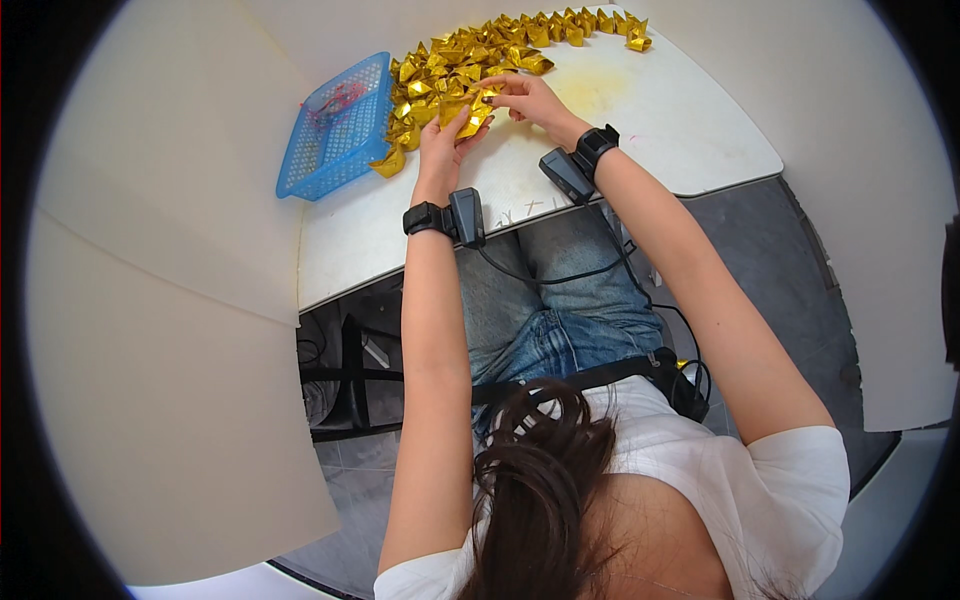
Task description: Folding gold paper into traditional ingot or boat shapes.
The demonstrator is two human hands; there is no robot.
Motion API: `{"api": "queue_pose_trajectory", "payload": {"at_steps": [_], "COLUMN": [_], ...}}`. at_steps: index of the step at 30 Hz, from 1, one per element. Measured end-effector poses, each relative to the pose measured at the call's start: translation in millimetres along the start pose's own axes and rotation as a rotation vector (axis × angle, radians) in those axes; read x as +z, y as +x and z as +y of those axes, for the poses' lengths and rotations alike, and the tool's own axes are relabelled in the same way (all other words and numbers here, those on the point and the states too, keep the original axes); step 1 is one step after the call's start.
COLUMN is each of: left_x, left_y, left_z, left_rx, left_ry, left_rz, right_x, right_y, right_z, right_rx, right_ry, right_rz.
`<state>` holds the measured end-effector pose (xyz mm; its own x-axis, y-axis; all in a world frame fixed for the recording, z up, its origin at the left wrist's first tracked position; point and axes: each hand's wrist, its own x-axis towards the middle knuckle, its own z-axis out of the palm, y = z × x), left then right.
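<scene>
Between my two hands, above the near part of the white table, is a piece of folded shiny gold paper. My left hand grips it from below and the left, thumb up along its face. At its upper right edge, the fingers of my right hand pinch the paper. Just beyond my hands lies a heap of folded gold paper ingots, and a few spill down beside my left hand. Its exact folds are partly covered by my fingers.
A blue plastic basket with some pink-red strands in it stands left of the heap. More gold ingots line the far table edge. Black wrist straps with grey boxes sit on both wrists, and a cable hangs between them over my lap.
</scene>
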<state>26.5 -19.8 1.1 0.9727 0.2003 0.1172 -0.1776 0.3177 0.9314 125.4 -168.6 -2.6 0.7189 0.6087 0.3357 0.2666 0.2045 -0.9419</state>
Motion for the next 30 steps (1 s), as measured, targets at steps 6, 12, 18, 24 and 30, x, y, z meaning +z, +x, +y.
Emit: {"api": "queue_pose_trajectory", "payload": {"at_steps": [6, 12, 18, 24, 30], "left_x": [7, 4, 0, 1, 0], "left_y": [-3, -6, -1, -2, -2], "left_z": [5, 11, -1, -1, -1], "left_rx": [0.020, -0.074, 0.035, 0.043, 0.048], "left_ry": [0.020, -0.170, 0.097, 0.093, 0.105], "left_rz": [-0.030, -0.108, -0.053, -0.065, -0.080], "right_x": [-4, -2, -3, -1, 0], "right_y": [1, 2, 3, 2, 3], "right_z": [3, 3, 5, 3, 6], "right_rx": [-0.012, 0.013, -0.003, 0.014, 0.028], "right_ry": [-0.025, -0.026, -0.053, -0.008, 0.030], "right_rz": [0.002, 0.020, -0.020, -0.017, 0.001]}}
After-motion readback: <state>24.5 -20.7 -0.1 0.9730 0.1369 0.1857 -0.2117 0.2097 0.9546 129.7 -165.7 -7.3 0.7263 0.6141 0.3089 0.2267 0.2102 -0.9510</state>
